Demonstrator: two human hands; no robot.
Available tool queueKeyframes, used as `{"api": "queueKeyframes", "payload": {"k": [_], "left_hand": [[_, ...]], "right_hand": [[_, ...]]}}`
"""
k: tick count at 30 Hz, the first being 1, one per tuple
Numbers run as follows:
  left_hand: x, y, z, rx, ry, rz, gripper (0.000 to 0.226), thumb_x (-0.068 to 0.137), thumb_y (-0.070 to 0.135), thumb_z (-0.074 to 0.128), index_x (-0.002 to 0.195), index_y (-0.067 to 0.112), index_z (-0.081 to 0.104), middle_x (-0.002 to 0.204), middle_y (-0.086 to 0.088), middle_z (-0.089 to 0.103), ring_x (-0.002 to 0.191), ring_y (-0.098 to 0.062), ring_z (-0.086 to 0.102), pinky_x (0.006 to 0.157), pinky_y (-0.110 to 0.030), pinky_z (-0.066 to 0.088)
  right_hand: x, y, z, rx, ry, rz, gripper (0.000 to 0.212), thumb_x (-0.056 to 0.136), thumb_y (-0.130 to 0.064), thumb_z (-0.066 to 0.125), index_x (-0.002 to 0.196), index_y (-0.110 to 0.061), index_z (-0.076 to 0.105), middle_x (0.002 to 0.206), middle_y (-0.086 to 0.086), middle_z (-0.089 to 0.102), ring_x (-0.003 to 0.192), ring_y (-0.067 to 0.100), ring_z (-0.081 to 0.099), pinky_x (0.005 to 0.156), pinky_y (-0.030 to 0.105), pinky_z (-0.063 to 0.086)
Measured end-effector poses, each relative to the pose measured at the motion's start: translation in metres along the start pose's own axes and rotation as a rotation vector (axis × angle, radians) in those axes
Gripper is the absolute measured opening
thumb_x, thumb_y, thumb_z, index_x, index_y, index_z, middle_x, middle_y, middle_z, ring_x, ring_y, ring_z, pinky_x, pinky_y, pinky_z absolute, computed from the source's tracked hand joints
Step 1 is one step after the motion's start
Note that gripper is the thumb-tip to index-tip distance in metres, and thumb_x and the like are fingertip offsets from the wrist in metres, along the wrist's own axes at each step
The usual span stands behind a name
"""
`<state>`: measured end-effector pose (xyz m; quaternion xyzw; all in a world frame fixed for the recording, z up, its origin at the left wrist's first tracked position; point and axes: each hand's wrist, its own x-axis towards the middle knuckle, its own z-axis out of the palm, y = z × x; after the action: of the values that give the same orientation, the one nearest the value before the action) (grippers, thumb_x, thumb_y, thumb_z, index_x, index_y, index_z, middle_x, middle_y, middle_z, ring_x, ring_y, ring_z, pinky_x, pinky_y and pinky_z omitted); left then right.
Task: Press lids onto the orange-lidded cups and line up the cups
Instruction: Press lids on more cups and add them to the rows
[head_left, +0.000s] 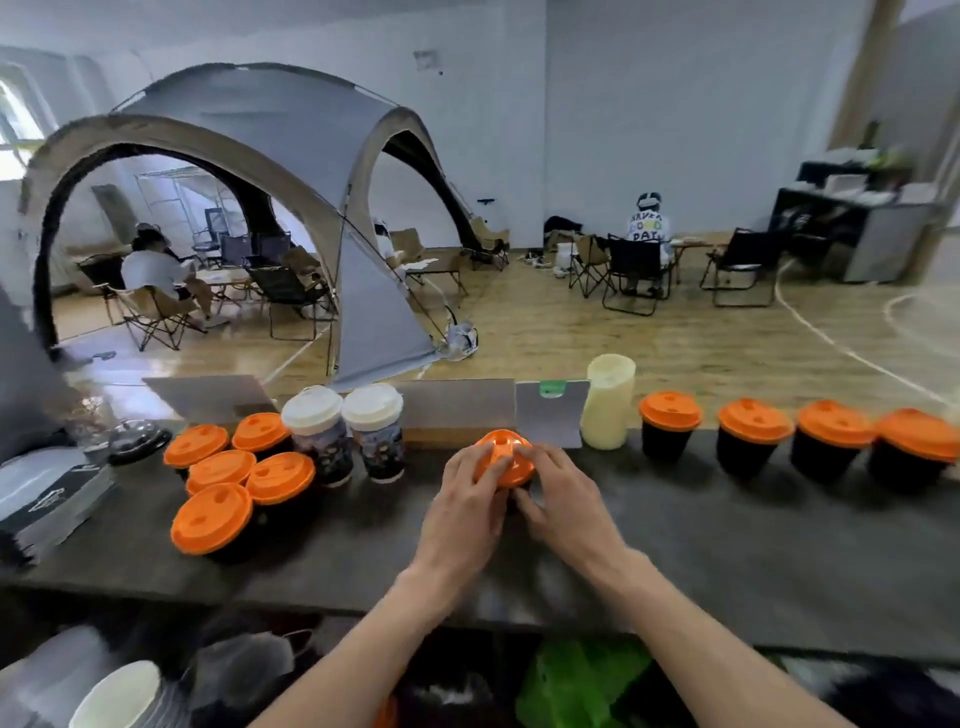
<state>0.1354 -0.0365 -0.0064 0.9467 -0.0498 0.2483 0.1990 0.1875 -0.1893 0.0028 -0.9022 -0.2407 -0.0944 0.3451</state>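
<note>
Head view: a dark cup (511, 493) with an orange lid (503, 457) is worked at the middle of the dark table (727, 545), just in front of a grey stand-up card (551, 410). The left hand (467, 499) is curled round the lid's left rim and the right hand (558, 493) round its right rim, fingers on top and thumbs toward the cup wall, so both are closed on the lid and cup together. The lid appears tilted, its near edge hidden by the fingers; whether it is fully seated cannot be told.

To the right, four lidded cups (670, 426) stand in a row along the table's far side, apart from one another. To the left, a cluster of five lidded cups (228, 467) stands close together, beside two white-lidded cups (345, 431).

The cup is judged to be light paper, easily crushed if squeezed at the wall, and likely empty, so it may slide or tip under uneven pressure. The lid is judged to be thin, springy plastic that snaps over the rim. Pressure is best applied at the lid's outer edge, worked round the rim, with the cup steadied low near its base. For moving, the cup is better taken by the upper wall under the lid than by the lid alone, which may pop off.
</note>
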Motion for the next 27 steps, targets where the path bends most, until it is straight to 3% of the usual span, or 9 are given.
{"api": "queueKeyframes", "payload": {"k": [9, 16, 20, 22, 24, 27], "left_hand": [[0.044, 0.153, 0.094, -0.164, -0.15, 0.276, 0.054, 0.1, 0.018, 0.061, 0.152, 0.022, 0.048, 0.159, -0.003, 0.04, 0.147, -0.024, 0.035, 0.112, -0.04, 0.047], [0.027, 0.172, 0.115, -0.076, -0.243, 0.256, 0.052, 0.103, 0.03, 0.054, 0.154, 0.031, 0.042, 0.163, 0.005, 0.033, 0.151, -0.016, 0.025, 0.113, -0.034, 0.043], [0.029, 0.168, 0.115, -0.079, -0.188, 0.291, 0.055, 0.103, 0.031, 0.055, 0.156, 0.027, 0.04, 0.165, 0.001, 0.033, 0.154, -0.02, 0.023, 0.122, -0.04, 0.036], [0.034, 0.167, 0.114, -0.042, -0.164, 0.302, 0.062, 0.105, 0.041, 0.041, 0.162, 0.022, 0.026, 0.171, -0.001, 0.014, 0.16, -0.021, 0.005, 0.129, -0.039, 0.018], [0.039, 0.167, 0.113, 0.022, -0.241, 0.267, 0.072, 0.102, 0.053, 0.013, 0.163, 0.016, 0.004, 0.169, 0.0, -0.011, 0.157, -0.015, -0.016, 0.13, -0.034, 0.0], [0.035, 0.166, 0.115, 0.071, -0.374, 0.247, 0.082, 0.092, 0.058, -0.008, 0.162, 0.015, -0.009, 0.166, 0.002, -0.023, 0.155, -0.012, -0.021, 0.13, -0.036, -0.002]], "right_hand": [[-0.075, 0.113, -0.126, -0.128, 0.193, 0.278, 0.057, 0.091, -0.022, 0.067, 0.146, -0.021, 0.05, 0.146, -0.001, 0.051, 0.131, 0.02, 0.054, 0.109, 0.033, 0.044], [-0.105, 0.144, -0.131, -0.104, 0.103, 0.286, 0.056, 0.092, -0.022, 0.066, 0.144, -0.026, 0.049, 0.147, -0.008, 0.046, 0.131, 0.016, 0.053, 0.109, 0.027, 0.042], [-0.101, 0.145, -0.136, -0.165, 0.11, 0.245, 0.063, 0.093, -0.022, 0.055, 0.154, -0.029, 0.039, 0.164, -0.006, 0.028, 0.147, 0.015, 0.037, 0.114, 0.03, 0.036], [-0.094, 0.142, -0.14, -0.211, 0.134, 0.182, 0.067, 0.096, -0.022, 0.046, 0.161, -0.024, 0.026, 0.17, -0.007, 0.015, 0.155, 0.007, 0.017, 0.123, 0.029, 0.027], [-0.087, 0.143, -0.141, -0.247, 0.093, 0.118, 0.07, 0.097, -0.026, 0.032, 0.163, -0.017, 0.013, 0.17, -0.007, 0.002, 0.155, 0.001, -0.002, 0.127, 0.026, 0.011], [-0.085, 0.151, -0.132, -0.297, -0.031, 0.088, 0.075, 0.093, -0.032, 0.023, 0.163, -0.016, 0.004, 0.169, -0.006, -0.007, 0.155, 0.003, -0.01, 0.128, 0.033, 0.007]]}}
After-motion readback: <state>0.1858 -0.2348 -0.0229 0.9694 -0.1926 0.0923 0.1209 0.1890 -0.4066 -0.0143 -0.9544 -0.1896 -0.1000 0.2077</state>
